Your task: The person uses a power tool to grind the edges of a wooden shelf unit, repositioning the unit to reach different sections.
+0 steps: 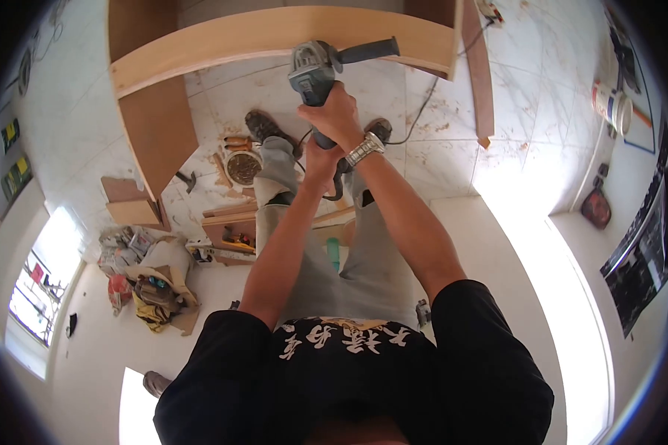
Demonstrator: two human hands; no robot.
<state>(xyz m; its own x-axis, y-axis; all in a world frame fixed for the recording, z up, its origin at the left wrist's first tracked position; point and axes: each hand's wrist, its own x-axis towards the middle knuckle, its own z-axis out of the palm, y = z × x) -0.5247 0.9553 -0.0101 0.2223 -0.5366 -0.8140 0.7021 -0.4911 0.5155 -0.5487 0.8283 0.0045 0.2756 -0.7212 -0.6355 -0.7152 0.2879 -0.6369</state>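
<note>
Both my hands hold a grey-green angle grinder (pixel 312 85), its head up against the edge of a light wooden board (pixel 208 52) of a box-like frame. My right hand (pixel 338 115), with a metal watch at its wrist, wraps round the grinder's body. Below it, my left hand (pixel 321 162) is closed round the rear end of the tool, its fingers partly hidden. The black side handle (pixel 367 50) sticks out to the right, with no hand on it. I cannot see the grinder's disc.
A cord (pixel 425 110) runs along the tiled floor at the right. Near my shoes lie a hammer (pixel 188 180) and a round container (pixel 243 167) of small pieces. Wood offcuts (pixel 133 200) and bags (pixel 156 285) lie at the left. A long board (pixel 479 81) rests at the right.
</note>
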